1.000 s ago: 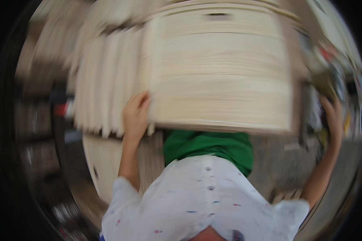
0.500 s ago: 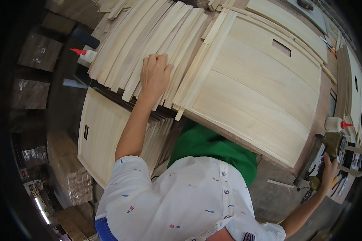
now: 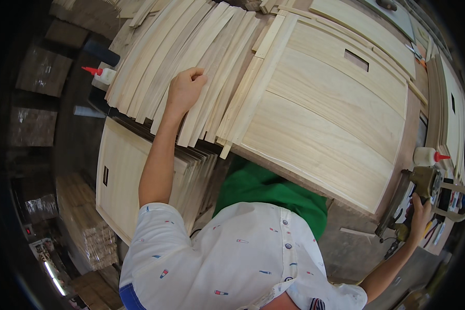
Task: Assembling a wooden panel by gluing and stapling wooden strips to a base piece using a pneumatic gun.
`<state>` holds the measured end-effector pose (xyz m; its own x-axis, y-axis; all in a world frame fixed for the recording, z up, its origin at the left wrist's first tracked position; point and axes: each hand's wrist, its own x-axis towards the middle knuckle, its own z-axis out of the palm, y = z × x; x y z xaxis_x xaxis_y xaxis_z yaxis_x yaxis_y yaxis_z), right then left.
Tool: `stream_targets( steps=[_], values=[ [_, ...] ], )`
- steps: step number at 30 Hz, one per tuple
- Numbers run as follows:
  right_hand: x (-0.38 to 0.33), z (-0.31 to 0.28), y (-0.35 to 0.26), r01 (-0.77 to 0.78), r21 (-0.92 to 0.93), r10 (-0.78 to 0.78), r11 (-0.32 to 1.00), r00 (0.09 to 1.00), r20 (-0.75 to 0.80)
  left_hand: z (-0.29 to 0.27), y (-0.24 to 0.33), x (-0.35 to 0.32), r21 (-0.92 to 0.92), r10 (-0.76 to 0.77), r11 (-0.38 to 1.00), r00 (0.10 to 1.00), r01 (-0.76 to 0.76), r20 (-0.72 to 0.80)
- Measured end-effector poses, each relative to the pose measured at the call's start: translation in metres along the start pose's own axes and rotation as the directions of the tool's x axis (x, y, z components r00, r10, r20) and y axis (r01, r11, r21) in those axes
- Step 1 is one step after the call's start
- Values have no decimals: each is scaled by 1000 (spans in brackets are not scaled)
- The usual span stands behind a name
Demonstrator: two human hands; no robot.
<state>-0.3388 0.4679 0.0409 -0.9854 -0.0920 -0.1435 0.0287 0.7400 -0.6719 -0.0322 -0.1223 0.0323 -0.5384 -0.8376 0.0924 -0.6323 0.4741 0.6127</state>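
Observation:
My left hand [image 3: 186, 89] is over a fanned-out row of wooden strips [image 3: 163, 57] at the left of the bench. Its fingers are curled in, and what they hold, if anything, is hidden. At the far right, my right hand [image 3: 420, 214] is wrapped round the grip of a nail gun [image 3: 423, 178] beside the bench edge. Between the hands lies a pale wooden panel [image 3: 325, 113] with a small rectangular slot. Long strips lie along its left and far edges, and a thin white line runs near its border.
White glue bottles with red tips stand at the left [image 3: 104, 75] and the right [image 3: 425, 156]. Below the bench at left is a stack of slotted panels [image 3: 124, 175]. More panels [image 3: 449, 103] stand at far right. A loose strip [image 3: 357, 232] lies on the floor.
My left hand has moved slightly left over the strips, and its fingers have curled in from a flatter reach. My right hand stays on the nail gun. The whole view has shifted a little.

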Motion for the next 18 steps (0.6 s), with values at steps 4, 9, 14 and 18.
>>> stream_targets(
  steps=[4,9,14,18],
  values=[
    [-2,0,-5,5,7,-5,1000,1000,28,-1,-1,2,-7,-42,999,999,42,22],
    [-8,4,-17,-1,28,1,1000,1000,29,-1,-7,3,-48,-11,999,1000,11,4],
    [-8,4,-15,-21,-5,21,1000,1000,22,-10,18,-10,-364,-106,914,971,180,214],
    [-14,3,-21,-28,-10,28,1000,1000,-7,-8,32,-18,-462,-49,859,935,219,351]
  ],
)
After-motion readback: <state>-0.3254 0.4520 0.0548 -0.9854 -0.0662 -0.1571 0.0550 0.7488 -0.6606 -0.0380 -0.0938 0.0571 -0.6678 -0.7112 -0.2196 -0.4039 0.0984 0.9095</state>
